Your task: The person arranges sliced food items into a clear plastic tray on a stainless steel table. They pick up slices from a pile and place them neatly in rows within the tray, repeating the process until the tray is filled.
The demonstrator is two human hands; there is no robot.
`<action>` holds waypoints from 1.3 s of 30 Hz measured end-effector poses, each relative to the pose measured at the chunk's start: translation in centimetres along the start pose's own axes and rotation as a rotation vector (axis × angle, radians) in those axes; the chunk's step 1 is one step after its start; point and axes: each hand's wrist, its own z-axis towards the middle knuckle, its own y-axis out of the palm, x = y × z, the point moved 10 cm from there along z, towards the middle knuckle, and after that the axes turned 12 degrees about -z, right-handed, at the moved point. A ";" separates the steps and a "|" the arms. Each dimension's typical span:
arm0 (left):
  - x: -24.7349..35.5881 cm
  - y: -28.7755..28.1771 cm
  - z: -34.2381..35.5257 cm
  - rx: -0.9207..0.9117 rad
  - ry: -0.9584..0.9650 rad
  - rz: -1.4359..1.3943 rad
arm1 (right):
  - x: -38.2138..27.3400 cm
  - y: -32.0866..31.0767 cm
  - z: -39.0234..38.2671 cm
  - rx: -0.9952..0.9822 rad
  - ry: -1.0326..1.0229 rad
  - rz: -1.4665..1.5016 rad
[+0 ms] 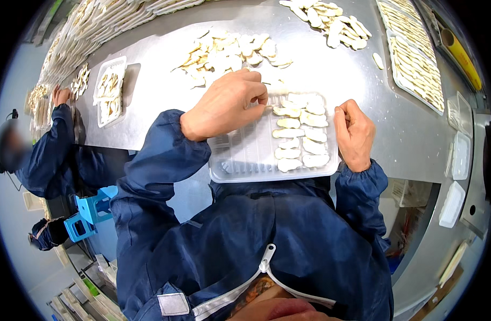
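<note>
A clear plastic tray (240,155) lies at the table's near edge in front of me. Its right side holds two columns of pale, elongated food pieces (288,133); the left side shows bare ribbed plastic. My left hand (227,104) reaches over the tray's far left part, thumb and fingers closed in a pinch beside the upper pieces. What it pinches, if anything, is hidden. Beside the tray's right rim is my right hand (356,135), its fingers curled in; their inner side cannot be seen. Beyond my left hand spreads a loose heap of similar pieces (218,53).
Another heap (336,24) lies at the far right, near filled trays (417,69). Stacked filled trays (90,27) stand at the far left, with a partly filled tray (110,91) nearer. A co-worker (47,144) works at left, near blue stools (95,206). White empty trays (453,203) are at right.
</note>
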 end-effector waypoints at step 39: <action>-5.1 -5.7 2.9 0.294 0.137 0.271 | -0.4 0.1 0.1 -0.013 -0.020 -0.009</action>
